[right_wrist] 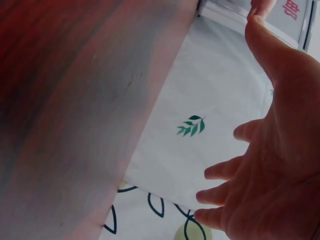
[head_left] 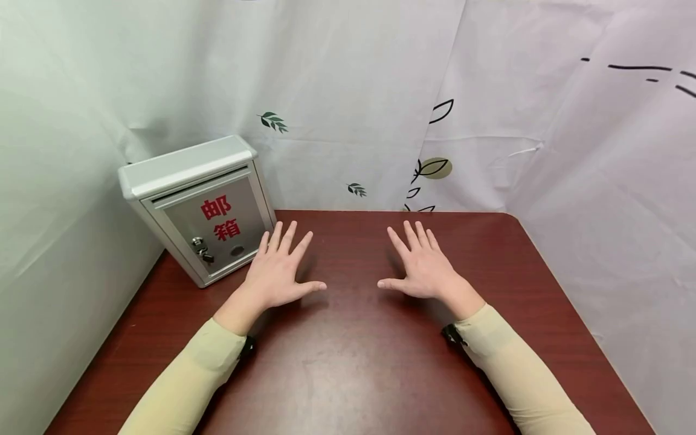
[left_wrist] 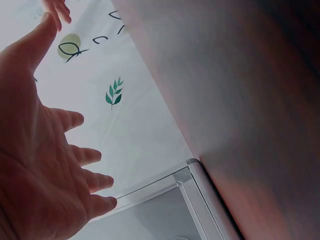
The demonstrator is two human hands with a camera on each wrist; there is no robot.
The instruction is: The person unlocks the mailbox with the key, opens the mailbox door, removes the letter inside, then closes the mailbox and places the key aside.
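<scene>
A silver metal mailbox [head_left: 187, 163] with red characters on its front door stands at the left back of the table. Keys [head_left: 203, 251] hang from the lock on that door. My left hand [head_left: 277, 275], palm down with fingers spread, is held over the table just right of the mailbox and grips nothing. Opposite it, my right hand [head_left: 424, 266] is spread the same way, the thumbs pointing toward each other across a gap. Both wrist views show bare palms, the left hand [left_wrist: 40, 160] and the right hand [right_wrist: 280, 150], with fingers extended above the tabletop.
The dark red wooden table [head_left: 348, 374] has a rounded far right corner. White cloth [head_left: 348, 90] with leaf prints hangs behind it and along both sides. Each sleeve [head_left: 185, 374] is pale, with a dark object at the cuff's underside.
</scene>
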